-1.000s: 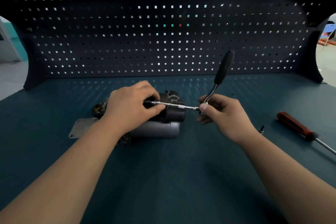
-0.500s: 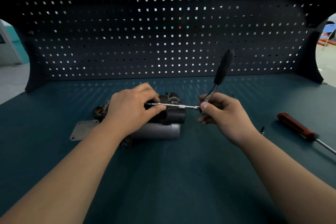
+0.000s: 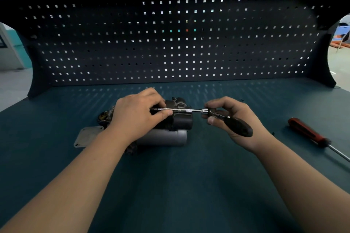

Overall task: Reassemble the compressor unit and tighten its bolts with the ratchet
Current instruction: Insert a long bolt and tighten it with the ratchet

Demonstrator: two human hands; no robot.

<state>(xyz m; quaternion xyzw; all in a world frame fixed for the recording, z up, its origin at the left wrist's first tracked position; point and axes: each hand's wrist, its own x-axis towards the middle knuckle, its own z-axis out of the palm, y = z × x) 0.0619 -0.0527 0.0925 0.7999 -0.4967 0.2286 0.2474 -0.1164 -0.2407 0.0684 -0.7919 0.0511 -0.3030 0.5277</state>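
Counter point(image 3: 170, 191) at the near edge has both forearms reaching over it toward the compressor unit point(image 3: 180, 122), which sits mid-counter. Left hand point(image 3: 136, 113) rests over the unit's left end, thumb & fingers pinching the tip of the extension bar point(image 3: 180, 110) where it meets the unit; the bolt itself is hidden under the hand. Right hand point(image 3: 234, 119), just right of the unit, grips the ratchet point(image 3: 238, 126) near its head, black handle slanting down across the palm. Step in hand, prob.: running a bolt down w/ ratchet + ext., the bar lying level across the unit's top. Next move needs the bar kept in line w/ the bolt, left hand holding the socket seated while the right hand swings the handle. Cover plate point(image 3: 86, 136) lies loose just left of the unit, so reassembly looks unfinished. Screwdriver point(image 3: 306, 132) lies well right of the unit. Pegboard point(image 3: 170, 47) stands behind it.
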